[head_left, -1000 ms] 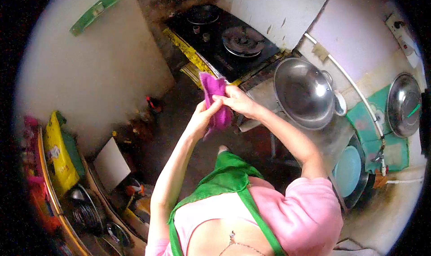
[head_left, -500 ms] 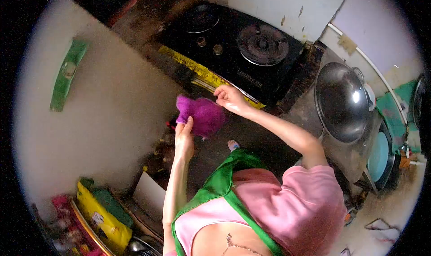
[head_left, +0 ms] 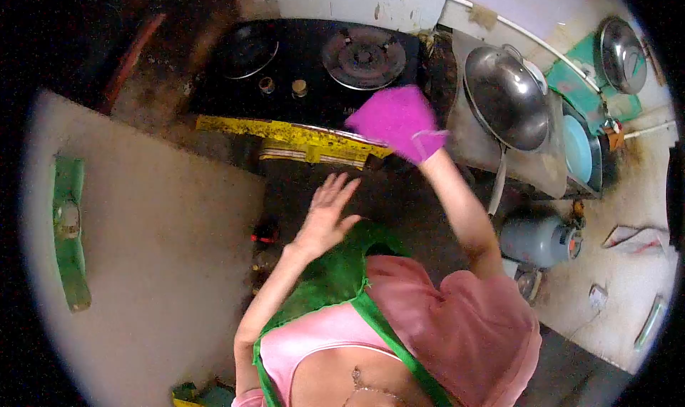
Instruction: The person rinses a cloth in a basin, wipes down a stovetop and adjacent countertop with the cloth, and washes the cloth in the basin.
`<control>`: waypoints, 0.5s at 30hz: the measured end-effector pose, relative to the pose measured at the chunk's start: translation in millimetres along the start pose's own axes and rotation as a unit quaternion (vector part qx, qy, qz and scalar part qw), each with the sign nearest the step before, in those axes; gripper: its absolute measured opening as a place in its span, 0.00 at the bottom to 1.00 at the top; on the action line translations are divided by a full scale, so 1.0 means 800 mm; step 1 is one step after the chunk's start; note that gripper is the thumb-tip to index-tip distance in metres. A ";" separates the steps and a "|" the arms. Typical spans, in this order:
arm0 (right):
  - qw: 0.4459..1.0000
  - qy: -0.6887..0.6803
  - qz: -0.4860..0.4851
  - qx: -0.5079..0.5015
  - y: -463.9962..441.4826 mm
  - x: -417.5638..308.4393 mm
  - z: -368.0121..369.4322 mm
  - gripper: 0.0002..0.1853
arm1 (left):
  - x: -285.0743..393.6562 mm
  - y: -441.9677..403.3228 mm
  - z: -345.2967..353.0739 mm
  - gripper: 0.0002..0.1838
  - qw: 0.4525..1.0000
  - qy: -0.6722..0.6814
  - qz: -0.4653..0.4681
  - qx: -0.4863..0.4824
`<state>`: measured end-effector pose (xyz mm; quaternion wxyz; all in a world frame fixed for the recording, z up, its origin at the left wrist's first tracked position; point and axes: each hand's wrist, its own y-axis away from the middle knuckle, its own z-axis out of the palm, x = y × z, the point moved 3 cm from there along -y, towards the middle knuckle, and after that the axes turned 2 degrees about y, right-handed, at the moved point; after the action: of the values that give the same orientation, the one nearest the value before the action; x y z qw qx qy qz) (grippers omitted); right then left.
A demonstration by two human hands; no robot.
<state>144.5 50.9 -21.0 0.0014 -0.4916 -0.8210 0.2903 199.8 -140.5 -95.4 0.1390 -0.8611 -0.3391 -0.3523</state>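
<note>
Head view shows a black stove (head_left: 296, 57) ahead, a wok (head_left: 499, 96) to its right and a gas cylinder (head_left: 531, 240) lower down. Near the stove's front right, a mitt-like cloth (head_left: 389, 114) covers the right hand (head_left: 408, 131), its long axis slanting from the wrist up and left. It is bright magenta, blurred, with a pale strip by the wrist. Whether the covered fingers curl, I cannot tell; the left hand (head_left: 328, 215) is bare, its fingers spread.

We see a purple mitt (head_left: 391, 114) over the right hand (head_left: 404, 127), near the front edge of the black stove (head_left: 301, 56). The left hand (head_left: 326, 221) has its fingers spread near the green apron (head_left: 308, 284). A shiny wok (head_left: 505, 98) sits beside the stove.
</note>
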 end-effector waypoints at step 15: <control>0.982 0.063 0.131 -0.123 0.075 0.154 0.172 0.37 | -0.233 0.211 0.026 0.19 0.911 0.187 -0.327 0.167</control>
<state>89.5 106.2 -199.4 -0.0456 -0.6089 -0.7770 0.1529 228.2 -344.4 -241.0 0.2184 -0.5849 -0.6235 -0.4707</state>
